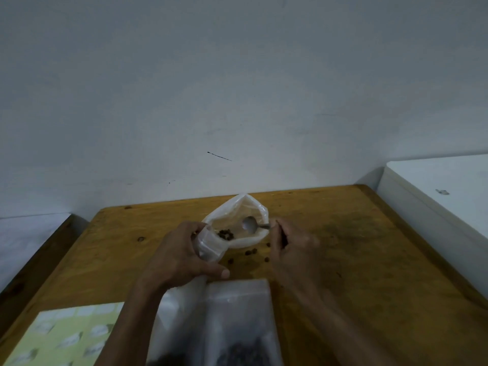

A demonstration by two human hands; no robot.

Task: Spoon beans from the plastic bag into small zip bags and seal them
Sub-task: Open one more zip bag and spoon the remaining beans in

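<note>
Behind the wooden worktop (356,247) stands a plain grey wall (237,75). Near the far edge, the left hand (182,254) grips a small zip bag (208,247) with some beans (225,234) inside. The right hand (290,249) pinches a spoon (252,224), its bowl inside the open plastic bag (245,207). Loose beans (250,252) lie on the worktop between the hands. At the near edge lies a larger clear bag (237,320), and a patterned sheet (66,336) covers the near left corner.
</note>
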